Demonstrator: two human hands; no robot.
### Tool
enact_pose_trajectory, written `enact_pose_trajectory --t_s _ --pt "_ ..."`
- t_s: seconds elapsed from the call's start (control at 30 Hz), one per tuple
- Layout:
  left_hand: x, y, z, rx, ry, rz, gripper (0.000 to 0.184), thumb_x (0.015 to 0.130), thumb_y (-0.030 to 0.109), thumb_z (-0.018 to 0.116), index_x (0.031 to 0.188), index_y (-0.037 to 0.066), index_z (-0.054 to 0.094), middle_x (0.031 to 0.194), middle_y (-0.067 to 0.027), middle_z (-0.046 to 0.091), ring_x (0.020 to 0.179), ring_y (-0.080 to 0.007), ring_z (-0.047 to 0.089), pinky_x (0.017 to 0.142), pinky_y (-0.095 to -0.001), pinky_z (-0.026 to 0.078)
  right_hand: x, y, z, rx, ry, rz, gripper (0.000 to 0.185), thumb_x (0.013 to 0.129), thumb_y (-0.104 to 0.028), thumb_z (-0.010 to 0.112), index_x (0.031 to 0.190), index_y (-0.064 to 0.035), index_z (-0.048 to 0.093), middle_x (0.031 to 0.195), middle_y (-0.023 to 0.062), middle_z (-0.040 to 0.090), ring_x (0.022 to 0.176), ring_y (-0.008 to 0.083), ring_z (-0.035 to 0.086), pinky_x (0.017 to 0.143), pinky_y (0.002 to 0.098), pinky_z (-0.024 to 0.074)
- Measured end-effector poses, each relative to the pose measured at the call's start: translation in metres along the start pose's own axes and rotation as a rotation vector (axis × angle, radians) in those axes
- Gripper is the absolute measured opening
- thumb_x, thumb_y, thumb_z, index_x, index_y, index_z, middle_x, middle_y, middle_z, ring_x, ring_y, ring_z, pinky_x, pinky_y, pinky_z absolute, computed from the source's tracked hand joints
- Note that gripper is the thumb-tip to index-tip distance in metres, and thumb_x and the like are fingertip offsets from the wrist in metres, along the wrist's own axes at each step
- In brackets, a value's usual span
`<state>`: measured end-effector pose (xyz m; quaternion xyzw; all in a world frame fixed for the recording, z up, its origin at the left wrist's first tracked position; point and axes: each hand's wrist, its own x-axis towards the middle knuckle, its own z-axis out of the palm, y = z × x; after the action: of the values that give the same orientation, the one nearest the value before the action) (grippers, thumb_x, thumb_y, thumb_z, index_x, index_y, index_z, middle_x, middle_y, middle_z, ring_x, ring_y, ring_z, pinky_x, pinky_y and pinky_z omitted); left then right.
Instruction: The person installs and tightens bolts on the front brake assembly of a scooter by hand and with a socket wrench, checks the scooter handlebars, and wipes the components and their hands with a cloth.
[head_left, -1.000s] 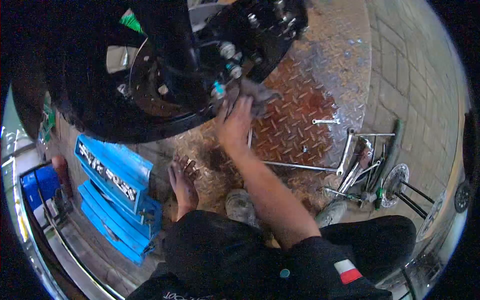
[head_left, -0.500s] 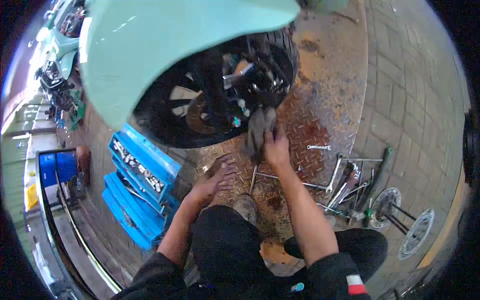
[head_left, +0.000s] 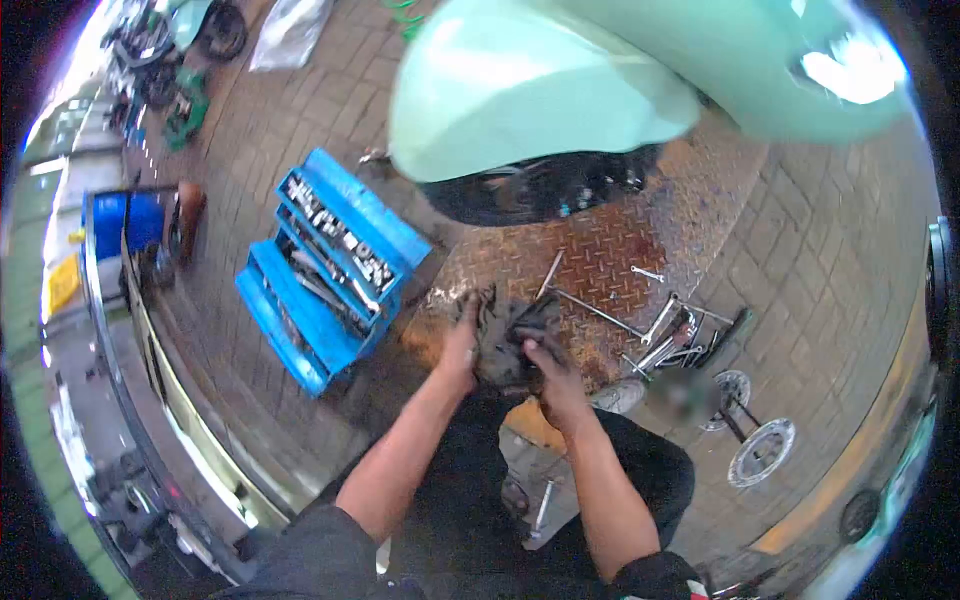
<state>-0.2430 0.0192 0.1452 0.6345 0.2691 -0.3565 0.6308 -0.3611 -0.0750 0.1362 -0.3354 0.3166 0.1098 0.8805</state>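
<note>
Take the blue toolbox (head_left: 335, 275) as the landmark. To its right, and a little lower in the view, is the dark rag (head_left: 500, 350), held up between both hands above the person's lap. The left hand (head_left: 460, 352) is on the rag's toolbox side. Its grip is closed on the bunched cloth, fingers pointing up along that edge; the cloth hides how tightly they press. The right hand (head_left: 556, 380) has the far side of the rag, its grip clamped with the thumb laid over the front of the cloth. The two hands are apart, with crumpled cloth filling the space between them.

The toolbox stands open, its trays spread, with metal sockets (head_left: 340, 236) in the upper tray. Up and to the right of it are a light green body panel (head_left: 530, 105) and, beneath that, a black tire (head_left: 500, 200). Right of the toolbox, beyond the rag, a rusty patterned metal plate (head_left: 610, 245) carries a small wrench (head_left: 647, 273) and a long thin bar (head_left: 600, 311). Further from the toolbox on that same side, a larger wrench (head_left: 660, 320) lies by a cluster of tools, and a perforated metal disc (head_left: 762, 452) is on the paving (head_left: 810, 240) beyond them.
</note>
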Motion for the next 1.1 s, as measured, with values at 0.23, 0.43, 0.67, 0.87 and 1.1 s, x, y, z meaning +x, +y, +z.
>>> enact_pose_trajectory --t_s 0.23,0.43,0.67,0.87,1.1 --pt "-0.119 0.035 -0.081 -0.557 -0.146 -0.493 0.052 0.092 0.046 0.040 0.127 0.008 0.047 0.124 -0.0113 0.053 0.109 -0.0281 0.053 0.095 -0.0402 0.041 -0.060 -0.057 0.157 -1.569 -0.209 0.182 0.040 0.092 -0.039 0.042 0.102 -0.0035 0.058 0.095 0.0239 0.060 0.087 0.0413 0.058 0.075 0.0486 0.0464" --pt "-0.182 0.068 -0.187 -0.884 0.089 -0.341 0.045 0.093 0.041 0.039 0.118 0.005 0.051 0.114 -0.0132 0.057 0.105 -0.0294 0.053 0.094 -0.0428 0.041 -0.096 -0.037 0.293 -1.457 -0.322 -0.116 0.034 0.092 -0.032 0.044 0.093 -0.0028 0.063 0.084 0.0216 0.062 0.079 0.0378 0.060 0.069 0.0456 0.0470" --pt "-0.233 0.286 -0.260 -0.996 -0.252 0.219 0.040 0.094 0.040 0.038 0.104 0.007 0.055 0.108 -0.0122 0.059 0.099 -0.0308 0.056 0.089 -0.0440 0.046 -0.098 -0.147 0.437 -0.502 -0.494 0.120 0.037 0.090 -0.027 0.056 0.116 0.0000 0.057 0.096 0.0094 0.065 0.088 0.0188 0.061 0.079 0.0321 0.0476" --pt "-0.278 0.441 -0.223 -0.610 -0.323 0.359 0.044 0.091 0.039 0.050 0.122 0.007 0.049 0.116 -0.0129 0.055 0.114 -0.0275 0.049 0.097 -0.0406 0.038 -0.077 -0.322 0.488 -1.385 -0.638 0.232 0.037 0.085 -0.023 0.057 0.117 -0.0050 0.058 0.122 0.0128 0.055 0.111 0.0206 0.054 0.095 0.0333 0.0401" --pt "-0.225 0.510 -0.155 0.494 -0.150 0.655 0.053 0.090 0.041 0.051 0.123 0.000 0.046 0.123 -0.0145 0.051 0.114 -0.0259 0.046 0.099 -0.0337 0.033 -0.002 -0.408 0.568 -2.038 -1.070 0.054 0.027 0.068 -0.014 0.057 0.090 0.0009 0.064 0.092 0.0187 0.065 0.093 0.0343 0.060 0.081 0.0412 0.0476"
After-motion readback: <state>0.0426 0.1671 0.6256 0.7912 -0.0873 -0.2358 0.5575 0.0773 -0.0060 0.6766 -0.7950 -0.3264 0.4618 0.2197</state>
